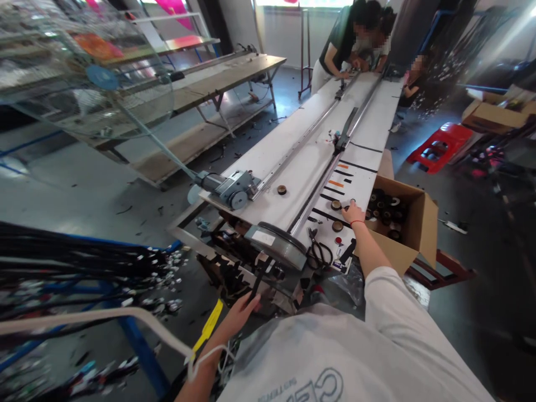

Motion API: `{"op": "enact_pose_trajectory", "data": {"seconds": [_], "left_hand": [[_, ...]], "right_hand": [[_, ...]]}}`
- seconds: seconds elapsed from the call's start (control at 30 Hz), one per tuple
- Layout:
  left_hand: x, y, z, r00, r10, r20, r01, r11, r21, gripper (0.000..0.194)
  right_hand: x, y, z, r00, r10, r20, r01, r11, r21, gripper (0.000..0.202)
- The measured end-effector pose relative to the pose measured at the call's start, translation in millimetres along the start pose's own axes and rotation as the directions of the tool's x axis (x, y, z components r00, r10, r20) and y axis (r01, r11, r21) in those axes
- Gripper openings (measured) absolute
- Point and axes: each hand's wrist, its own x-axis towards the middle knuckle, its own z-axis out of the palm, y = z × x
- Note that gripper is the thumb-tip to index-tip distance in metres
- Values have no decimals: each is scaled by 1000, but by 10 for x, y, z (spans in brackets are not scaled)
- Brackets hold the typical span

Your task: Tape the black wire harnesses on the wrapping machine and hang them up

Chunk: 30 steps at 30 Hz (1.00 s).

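Near the table's left front corner, my left hand [245, 307] is closed around a dark strip [260, 278] that runs up toward the round grey machine part [276, 244]. My right hand [354, 213] reaches over the white table [268, 153], its fingers bent at a small dark roll, mostly hidden by them. Two tape rolls [336, 205] [337, 226] lie close to that hand. Black and orange strips [336, 183] are stuck on the tabletop beyond it. Black-handled scissors [320, 249] rest nearer to me, left of a small red disc [338, 240].
An open cardboard box [422, 220] with several dark rolls stands right of the table. Long metal rails [312, 198] and a motor unit [234, 192] sit on the tabletop. Bundled black cables [75, 254] hang at left. People [341, 44] lean over the far end.
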Motion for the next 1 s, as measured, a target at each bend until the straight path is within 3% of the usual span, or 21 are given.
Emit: {"op": "enact_pose_trajectory", "data": {"seconds": [0.07, 0.13, 0.23, 0.3, 0.37, 0.4, 0.43, 0.47, 0.5, 0.57, 0.63, 0.7, 0.87, 1.0], "left_hand": [[82, 30, 100, 998, 57, -29, -59, 997, -50, 66], [179, 87, 163, 994, 67, -85, -76, 991, -112, 69], [310, 202, 109, 980, 46, -194, -84, 978, -191, 71], [357, 287, -21, 968, 54, -247, -107, 972, -207, 70], [368, 363, -172, 966, 89, -244, -139, 971, -194, 67], [365, 394, -237, 969, 113, -220, -154, 971, -180, 64], [357, 419, -287, 972, 136, -193, -168, 972, -164, 62], [348, 437, -321, 972, 157, -172, -183, 972, -144, 61], [338, 450, -338, 971, 179, -158, -199, 972, -122, 59], [319, 466, -332, 966, 209, -151, -222, 972, -77, 57], [307, 473, -300, 965, 215, -152, -225, 973, -50, 56], [303, 475, -268, 965, 215, -150, -223, 974, -39, 56], [325, 434, -258, 963, 233, -136, -237, 971, -14, 53], [367, 346, -264, 957, 262, -126, -258, 965, 51, 49]], "right_hand": [[-9, -62, -109, 1000, 12, -13, -12, 999, 35, 63], [-152, -189, -193, 995, -61, -82, 71, 989, 130, 57], [-855, -448, -160, 936, -314, -157, 350, 868, 352, 31], [-1596, -623, 14, 852, -518, -74, 491, 743, 454, 38], [-2314, -813, 289, 695, -718, 32, 606, 609, 512, 50], [-2589, -921, 441, 630, -776, 24, 653, 547, 524, 47], [-2784, -1038, 589, 589, -808, -10, 696, 502, 514, 36], [-2893, -1160, 722, 595, -803, -38, 712, 505, 487, 22], [-2925, -1280, 835, 627, -777, -46, 703, 540, 463, 14], [-2824, -1481, 995, 725, -689, 16, 613, 655, 442, 20], [-2645, -1590, 1086, 772, -623, 122, 509, 722, 469, 12], [-2515, -1597, 1147, 764, -629, 142, 481, 703, 523, 7], [-2497, -1454, 1241, 670, -739, -71, 608, 491, 624, 18], [-2530, -1452, 1163, 641, -767, -21, 649, 528, 548, 21]]}}
